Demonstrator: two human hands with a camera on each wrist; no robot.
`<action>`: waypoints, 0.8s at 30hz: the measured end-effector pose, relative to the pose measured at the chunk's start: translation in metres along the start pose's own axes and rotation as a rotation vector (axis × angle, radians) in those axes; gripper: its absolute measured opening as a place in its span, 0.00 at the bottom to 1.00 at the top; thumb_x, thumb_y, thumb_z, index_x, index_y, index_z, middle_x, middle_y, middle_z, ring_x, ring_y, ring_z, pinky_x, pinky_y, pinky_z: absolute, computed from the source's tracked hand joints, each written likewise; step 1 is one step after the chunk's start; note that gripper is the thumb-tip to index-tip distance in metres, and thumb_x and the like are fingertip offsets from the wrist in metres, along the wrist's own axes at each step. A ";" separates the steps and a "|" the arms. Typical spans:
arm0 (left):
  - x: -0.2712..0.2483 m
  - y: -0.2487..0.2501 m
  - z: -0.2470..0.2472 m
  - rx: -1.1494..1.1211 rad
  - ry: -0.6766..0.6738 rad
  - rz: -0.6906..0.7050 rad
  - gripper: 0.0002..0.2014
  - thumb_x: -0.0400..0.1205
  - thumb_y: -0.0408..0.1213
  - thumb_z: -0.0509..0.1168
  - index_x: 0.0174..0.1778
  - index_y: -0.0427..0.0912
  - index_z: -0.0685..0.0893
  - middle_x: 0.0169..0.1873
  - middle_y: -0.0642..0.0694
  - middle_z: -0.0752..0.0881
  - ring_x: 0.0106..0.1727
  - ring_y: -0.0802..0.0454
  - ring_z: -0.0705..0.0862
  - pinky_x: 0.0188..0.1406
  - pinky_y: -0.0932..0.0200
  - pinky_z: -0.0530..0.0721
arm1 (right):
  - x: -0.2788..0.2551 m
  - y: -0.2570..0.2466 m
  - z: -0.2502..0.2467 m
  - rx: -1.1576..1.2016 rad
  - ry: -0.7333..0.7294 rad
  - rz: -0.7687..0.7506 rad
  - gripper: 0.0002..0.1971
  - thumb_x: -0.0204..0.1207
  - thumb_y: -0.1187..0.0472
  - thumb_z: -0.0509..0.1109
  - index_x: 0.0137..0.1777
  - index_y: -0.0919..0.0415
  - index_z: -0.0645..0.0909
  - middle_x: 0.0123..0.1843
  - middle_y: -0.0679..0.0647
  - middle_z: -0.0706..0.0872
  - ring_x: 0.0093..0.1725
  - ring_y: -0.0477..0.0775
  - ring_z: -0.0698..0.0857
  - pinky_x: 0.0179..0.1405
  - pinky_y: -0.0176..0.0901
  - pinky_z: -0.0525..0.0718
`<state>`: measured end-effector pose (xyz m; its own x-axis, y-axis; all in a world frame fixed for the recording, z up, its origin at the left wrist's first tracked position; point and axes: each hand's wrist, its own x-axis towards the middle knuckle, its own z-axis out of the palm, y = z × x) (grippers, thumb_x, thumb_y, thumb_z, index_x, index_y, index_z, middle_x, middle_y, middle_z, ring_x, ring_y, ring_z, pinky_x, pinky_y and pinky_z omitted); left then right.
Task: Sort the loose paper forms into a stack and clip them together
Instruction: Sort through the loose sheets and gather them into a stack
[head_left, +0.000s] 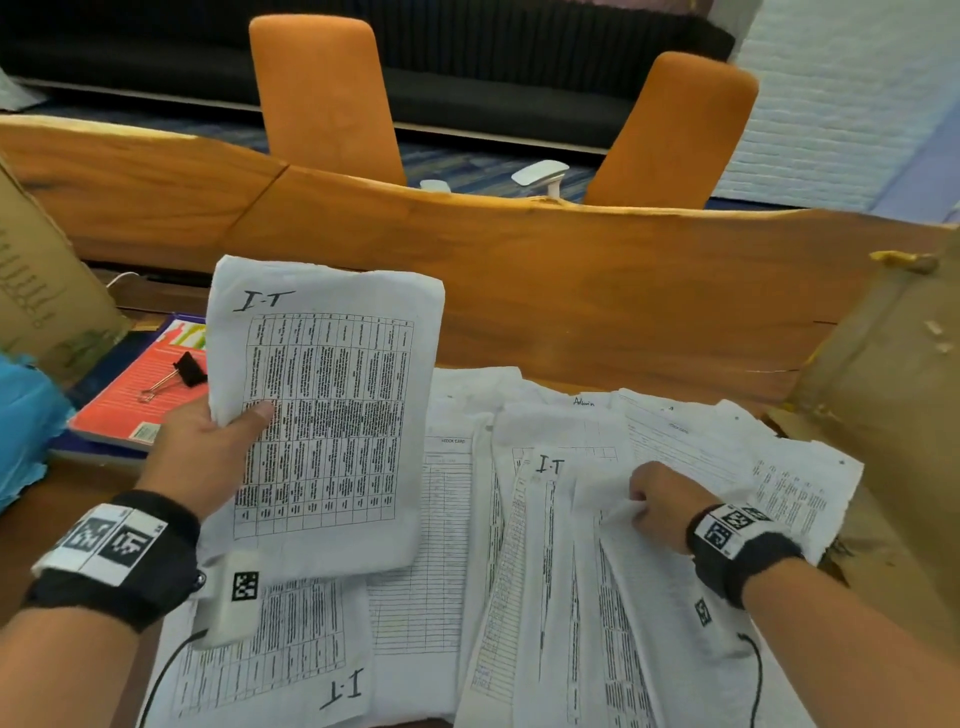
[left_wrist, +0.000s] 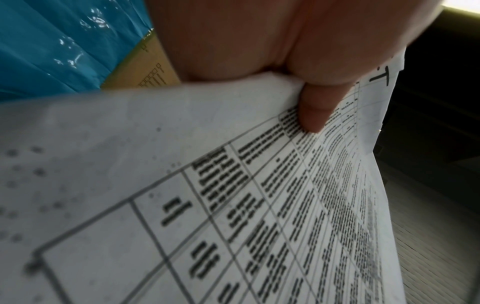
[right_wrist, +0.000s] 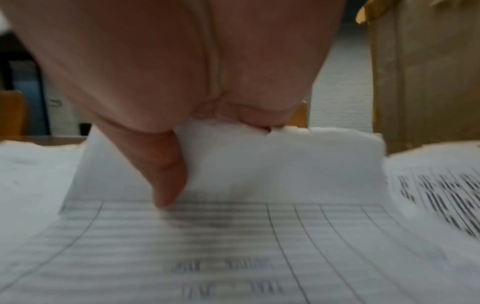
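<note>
My left hand holds up a thin stack of forms marked "I-T", thumb pressed on the printed table; the left wrist view shows the thumb on those forms. Loose forms lie spread over the table below. My right hand pinches a sheet in that spread; in the right wrist view its thumb and fingers lift the sheet's edge. A black binder clip rests on a red book at the left.
A wooden table carries everything. Cardboard boxes stand at the left and right. Blue plastic lies at the left edge. Two orange chairs stand beyond the table.
</note>
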<state>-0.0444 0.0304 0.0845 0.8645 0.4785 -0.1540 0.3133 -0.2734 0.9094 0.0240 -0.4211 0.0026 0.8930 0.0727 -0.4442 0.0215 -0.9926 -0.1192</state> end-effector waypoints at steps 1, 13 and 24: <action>0.000 0.002 0.002 0.006 -0.006 0.004 0.16 0.87 0.42 0.66 0.70 0.41 0.82 0.55 0.37 0.87 0.57 0.36 0.84 0.43 0.52 0.79 | 0.002 -0.001 0.007 0.013 0.011 0.020 0.09 0.77 0.62 0.68 0.54 0.52 0.76 0.60 0.52 0.81 0.55 0.54 0.82 0.56 0.43 0.81; 0.013 0.006 0.006 0.031 -0.043 0.052 0.18 0.88 0.39 0.65 0.72 0.37 0.82 0.49 0.35 0.86 0.40 0.51 0.80 0.35 0.59 0.74 | -0.004 -0.002 0.030 -0.188 0.231 0.023 0.09 0.80 0.65 0.60 0.58 0.56 0.76 0.61 0.54 0.75 0.53 0.54 0.79 0.55 0.46 0.81; 0.021 0.011 0.008 0.039 -0.122 0.081 0.06 0.87 0.43 0.66 0.57 0.47 0.84 0.47 0.24 0.87 0.43 0.42 0.80 0.39 0.55 0.77 | -0.020 -0.024 0.013 -0.251 0.104 0.066 0.25 0.78 0.67 0.58 0.75 0.49 0.66 0.64 0.51 0.80 0.60 0.55 0.82 0.60 0.48 0.78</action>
<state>-0.0195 0.0302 0.0882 0.9281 0.3494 -0.1285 0.2536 -0.3407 0.9053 -0.0004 -0.3975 0.0031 0.9370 0.0094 -0.3491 0.0607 -0.9888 0.1363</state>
